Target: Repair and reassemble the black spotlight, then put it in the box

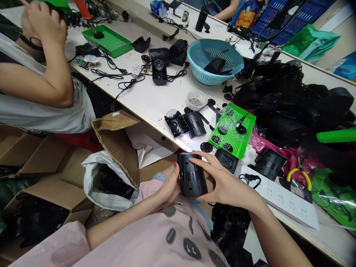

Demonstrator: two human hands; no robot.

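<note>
Over my lap, just off the table's edge, I hold a black cylindrical housing between both hands. My left hand grips its left side, thumb up along the wall. My right hand wraps the right side, fingers at the top and thumb near the bottom. On the table ahead lie two similar black housings, one with a clear lens end and one plain. To their right a green perforated tray bears clear lenses and black honeycomb discs. A small tub of tiny metal parts stands behind them.
A blue colander stands farther back, beside a heap of black housings and cables. At right lie a white power strip and yellow-handled pliers. Cardboard boxes stand at left. A co-worker's arm is at far left.
</note>
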